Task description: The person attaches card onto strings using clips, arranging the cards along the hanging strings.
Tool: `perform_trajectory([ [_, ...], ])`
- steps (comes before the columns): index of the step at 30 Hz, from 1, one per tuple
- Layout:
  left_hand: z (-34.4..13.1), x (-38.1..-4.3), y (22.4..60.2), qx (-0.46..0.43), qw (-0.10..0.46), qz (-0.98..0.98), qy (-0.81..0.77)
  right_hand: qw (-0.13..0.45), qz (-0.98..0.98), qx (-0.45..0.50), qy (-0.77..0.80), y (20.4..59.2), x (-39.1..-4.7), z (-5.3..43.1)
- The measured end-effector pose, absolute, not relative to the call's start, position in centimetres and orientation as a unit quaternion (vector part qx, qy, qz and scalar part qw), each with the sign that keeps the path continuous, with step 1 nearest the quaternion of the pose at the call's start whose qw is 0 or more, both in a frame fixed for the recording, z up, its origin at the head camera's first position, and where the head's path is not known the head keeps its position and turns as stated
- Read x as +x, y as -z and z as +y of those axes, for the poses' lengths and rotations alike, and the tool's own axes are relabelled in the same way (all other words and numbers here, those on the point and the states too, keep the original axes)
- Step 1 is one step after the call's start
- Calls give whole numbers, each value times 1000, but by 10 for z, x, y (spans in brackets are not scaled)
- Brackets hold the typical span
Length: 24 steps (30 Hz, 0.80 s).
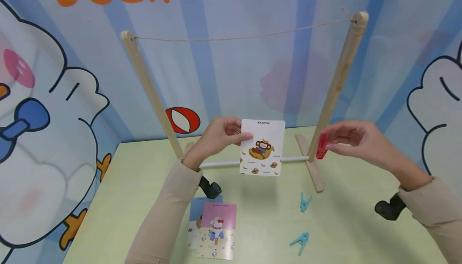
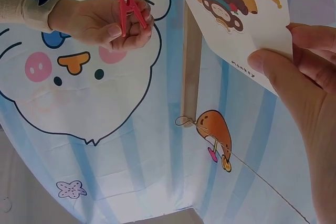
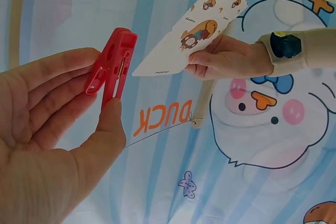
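Note:
My left hand [image 1: 221, 136] pinches a white card [image 1: 262, 147] by its left edge, thumb in front. The card carries a monkey on a banana and the word "monkey" along its top, reading upside down in the head view. It is held up over the table, in front of the wooden stand. Between thumb and fingertips, my right hand [image 1: 355, 139] grips a red clothespin [image 1: 321, 146] close to the stand's right post [image 1: 337, 87]. In the right wrist view the red clothespin [image 3: 114, 61] points up, thumb on one leg and fingers on the other.
A thin string [image 1: 238, 38] runs between the tops of the two posts. A white rod [image 1: 220, 164] joins the stand's feet. A pink card [image 1: 218, 232] overlaps a blue card [image 1: 206, 204] at front left. Two teal clothespins, one farther [image 1: 305, 202] and one nearer [image 1: 300, 242], lie right of centre.

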<state>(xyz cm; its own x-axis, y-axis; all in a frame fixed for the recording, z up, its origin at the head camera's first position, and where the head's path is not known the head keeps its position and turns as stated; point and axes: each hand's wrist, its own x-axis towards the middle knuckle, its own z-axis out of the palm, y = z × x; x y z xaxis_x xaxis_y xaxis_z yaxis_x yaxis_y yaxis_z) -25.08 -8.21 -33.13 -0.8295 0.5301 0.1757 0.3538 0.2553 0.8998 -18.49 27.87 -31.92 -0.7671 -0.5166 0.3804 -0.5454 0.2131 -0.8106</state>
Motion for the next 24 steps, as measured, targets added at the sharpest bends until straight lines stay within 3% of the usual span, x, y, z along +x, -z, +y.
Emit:
perform_trajectory([
  [18, -63, -261, 309, 310, 61, 777, -545, 61, -752, 350, -555, 273, -192, 283],
  [24, -55, -264, 301, 320, 52, 775, -542, 88, -799, 328, -496, 257, -194, 286],
])
